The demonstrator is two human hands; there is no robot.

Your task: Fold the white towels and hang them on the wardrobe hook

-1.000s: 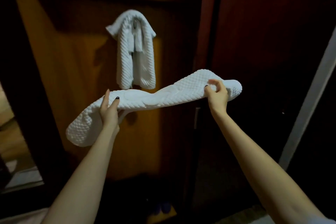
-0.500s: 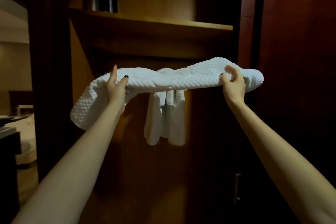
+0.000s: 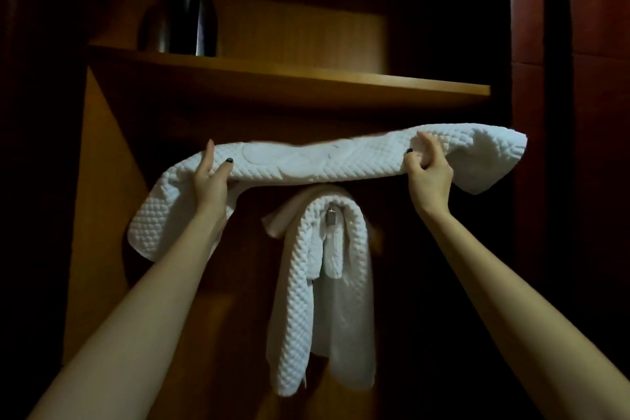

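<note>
Inside the wardrobe (image 3: pixel 112 215), under its wooden shelf (image 3: pixel 306 82), the folded towel (image 3: pixel 306 164) stretches level, its long axis running left to right, just above and in front of the hung towel (image 3: pixel 296 300) draped there. The left grip (image 3: pixel 211 177) pinches it near one end, thumb in front and fingers behind, with a loose tail drooping beyond; the right grip (image 3: pixel 428 174) curls round it near the other end. The small metal hook (image 3: pixel 331 216) lies below the towel's middle, about equally far from both grips, so the next move likely lowers that middle onto it.
</note>
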